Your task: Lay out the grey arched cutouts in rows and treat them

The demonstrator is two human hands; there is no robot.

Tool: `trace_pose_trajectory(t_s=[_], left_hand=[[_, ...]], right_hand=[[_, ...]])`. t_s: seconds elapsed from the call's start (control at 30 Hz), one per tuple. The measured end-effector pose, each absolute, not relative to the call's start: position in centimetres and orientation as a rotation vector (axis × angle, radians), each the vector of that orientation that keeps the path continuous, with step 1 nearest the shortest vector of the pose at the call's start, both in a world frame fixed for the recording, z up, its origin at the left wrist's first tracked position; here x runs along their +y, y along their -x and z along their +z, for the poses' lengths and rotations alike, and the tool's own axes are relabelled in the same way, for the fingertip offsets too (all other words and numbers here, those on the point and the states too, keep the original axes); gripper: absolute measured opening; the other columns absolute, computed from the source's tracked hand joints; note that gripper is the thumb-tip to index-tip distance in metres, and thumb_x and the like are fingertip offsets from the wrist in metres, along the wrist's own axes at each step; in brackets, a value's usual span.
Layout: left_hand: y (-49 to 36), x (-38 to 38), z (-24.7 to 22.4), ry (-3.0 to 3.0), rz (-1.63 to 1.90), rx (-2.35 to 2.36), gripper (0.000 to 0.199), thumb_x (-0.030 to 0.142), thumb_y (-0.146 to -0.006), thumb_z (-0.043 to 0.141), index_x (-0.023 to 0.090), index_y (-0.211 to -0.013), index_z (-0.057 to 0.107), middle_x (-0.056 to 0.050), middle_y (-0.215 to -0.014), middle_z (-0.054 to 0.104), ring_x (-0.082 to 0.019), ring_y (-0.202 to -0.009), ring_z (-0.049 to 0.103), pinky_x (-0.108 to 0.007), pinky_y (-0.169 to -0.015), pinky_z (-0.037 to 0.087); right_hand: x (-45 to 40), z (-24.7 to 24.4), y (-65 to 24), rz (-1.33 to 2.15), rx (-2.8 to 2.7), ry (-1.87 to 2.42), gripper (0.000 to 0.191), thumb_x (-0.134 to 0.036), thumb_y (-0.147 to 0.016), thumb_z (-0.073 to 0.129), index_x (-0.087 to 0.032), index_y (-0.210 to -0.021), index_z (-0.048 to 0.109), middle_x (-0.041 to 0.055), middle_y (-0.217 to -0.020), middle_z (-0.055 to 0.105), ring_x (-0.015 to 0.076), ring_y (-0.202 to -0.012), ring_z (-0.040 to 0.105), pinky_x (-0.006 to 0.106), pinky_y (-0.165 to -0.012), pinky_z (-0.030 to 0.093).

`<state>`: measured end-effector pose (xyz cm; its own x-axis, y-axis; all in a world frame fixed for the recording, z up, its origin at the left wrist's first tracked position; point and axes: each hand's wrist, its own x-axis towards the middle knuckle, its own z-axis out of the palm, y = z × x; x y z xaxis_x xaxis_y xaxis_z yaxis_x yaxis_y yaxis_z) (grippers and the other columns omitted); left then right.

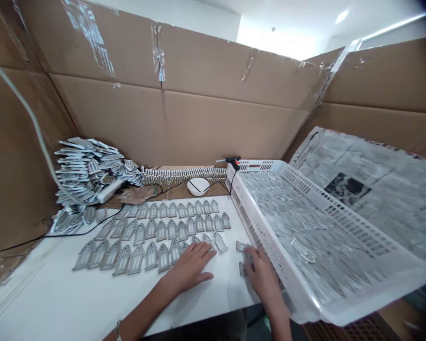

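Note:
My left hand [191,266] lies palm down, fingers stretched and thumb apart, over the right end of the front row of small grey arched window-shaped pieces [136,259]. It covers some of that row, and one tilted arched piece [220,242] lies just beyond its fingertips. Close to the crate's side, my right hand [264,273] has its fingers curled onto another grey arched piece [242,269], partly hidden by them. A further piece [241,246] touches or lies just ahead of these fingers. Several rows of such pieces stretch across the white table [71,303].
A white plastic crate [239,206] full of similar pieces borders the table at right, a glue gun [233,161] on its far corner. Behind the rows are a white bowl [198,185], a long stacked row [184,175], a heaped pile [85,170] and a black cable [88,232]. Cardboard walls [199,123] enclose everything.

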<state>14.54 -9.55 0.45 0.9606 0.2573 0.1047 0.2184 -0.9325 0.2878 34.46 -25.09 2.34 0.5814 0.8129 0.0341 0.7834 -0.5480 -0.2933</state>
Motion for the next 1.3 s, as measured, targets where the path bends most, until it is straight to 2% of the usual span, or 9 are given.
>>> trace_pose_trajectory(t_s=[0.1,0.2,0.33,0.53,0.7,0.93,1.03,1.13,1.3], left_hand=[[-14.5,-9.4,1.0,-2.847,0.251,0.358,0.046,0.043,-0.091,0.06,0.023,-0.131,0.051,-0.011,-0.137,0.056,-0.03,-0.129,0.049,-0.046,-0.106,0.039],[-15.6,-9.3,0.8,-2.856,0.262,0.336,0.052,0.045,-0.091,0.06,0.025,-0.138,0.046,-0.012,-0.147,0.048,-0.031,-0.135,0.043,-0.047,-0.108,0.036],[-17.5,-9.2,-0.2,-2.848,0.205,0.274,0.063,0.05,-0.089,0.061,0.025,-0.143,0.041,-0.012,-0.151,0.043,-0.032,-0.139,0.039,-0.048,-0.11,0.034],[-17.3,-9.1,-1.0,-2.824,0.28,0.26,0.046,0.046,-0.092,0.057,0.025,-0.133,0.05,-0.008,-0.144,0.052,-0.028,-0.136,0.043,-0.045,-0.11,0.034],[-16.8,-8.9,-1.1,-2.831,0.278,0.252,0.045,0.043,-0.093,0.057,0.024,-0.133,0.049,-0.009,-0.145,0.051,-0.028,-0.137,0.042,-0.047,-0.11,0.034],[-17.9,-8.9,-0.5,-2.833,0.269,0.223,0.048,0.043,-0.095,0.053,0.024,-0.138,0.044,-0.011,-0.147,0.048,-0.029,-0.138,0.04,-0.047,-0.112,0.033],[-19.1,-8.9,-0.9,-2.84,0.245,0.188,0.057,0.047,-0.094,0.053,0.026,-0.145,0.037,-0.01,-0.152,0.042,-0.029,-0.142,0.035,-0.047,-0.114,0.029],[-19.9,-9.1,-1.5,-2.852,0.241,0.209,0.056,0.049,-0.094,0.053,0.025,-0.143,0.04,-0.01,-0.151,0.043,-0.03,-0.141,0.036,-0.048,-0.114,0.028],[-20.0,-9.2,-2.1,-2.858,0.303,0.261,0.05,0.048,-0.094,0.053,0.024,-0.137,0.046,-0.01,-0.147,0.049,-0.032,-0.138,0.039,-0.05,-0.113,0.028]], right_hand=[[-24.8,1.8,-33.8,0.091,-1.212,2.61,0.037,-0.027,-0.094,0.038,-0.019,-0.126,0.055,0.0147,-0.123,0.056,0.0285,-0.11,0.059,0.034,-0.081,0.046],[-24.4,1.4,-33.4,0.061,-1.121,2.736,0.041,-0.034,-0.092,0.046,-0.019,-0.129,0.053,0.0161,-0.124,0.057,0.0339,-0.112,0.057,0.037,-0.077,0.047],[-24.1,1.3,-33.8,0.065,-1.122,2.696,0.041,-0.025,-0.088,0.047,-0.017,-0.128,0.053,0.0165,-0.117,0.062,0.0322,-0.107,0.059,0.038,-0.08,0.046],[-21.6,1.3,-34.5,0.065,-1.232,2.332,0.037,-0.024,-0.089,0.047,-0.016,-0.124,0.054,0.0138,-0.114,0.064,0.0264,-0.107,0.06,0.033,-0.088,0.046],[-19.3,1.6,-34.3,0.148,-1.317,2.264,0.032,-0.025,-0.093,0.041,-0.018,-0.12,0.059,0.0115,-0.111,0.064,0.0237,-0.102,0.061,0.032,-0.087,0.046],[-21.9,1.1,-35.4,0.179,-1.348,2.5,0.048,-0.004,-0.086,0.037,-0.014,-0.126,0.06,0.015,-0.124,0.061,0.0273,-0.12,0.054,0.037,-0.102,0.038],[-22.6,0.3,-35.6,0.159,-1.389,2.476,0.05,-0.001,-0.081,0.039,-0.016,-0.123,0.063,0.0134,-0.127,0.06,0.0269,-0.121,0.053,0.039,-0.108,0.034],[-22.5,-0.4,-36.1,0.177,-1.395,2.348,0.052,0.001,-0.077,0.039,-0.019,-0.119,0.064,0.0112,-0.135,0.055,0.0237,-0.129,0.048,0.037,-0.111,0.033],[-21.3,-0.4,-37.4,0.311,-1.496,2.056,0.043,0.003,-0.072,0.032,-0.018,-0.09,0.066,0.0098,-0.136,0.056,0.0178,-0.132,0.046,0.036,-0.111,0.035]])
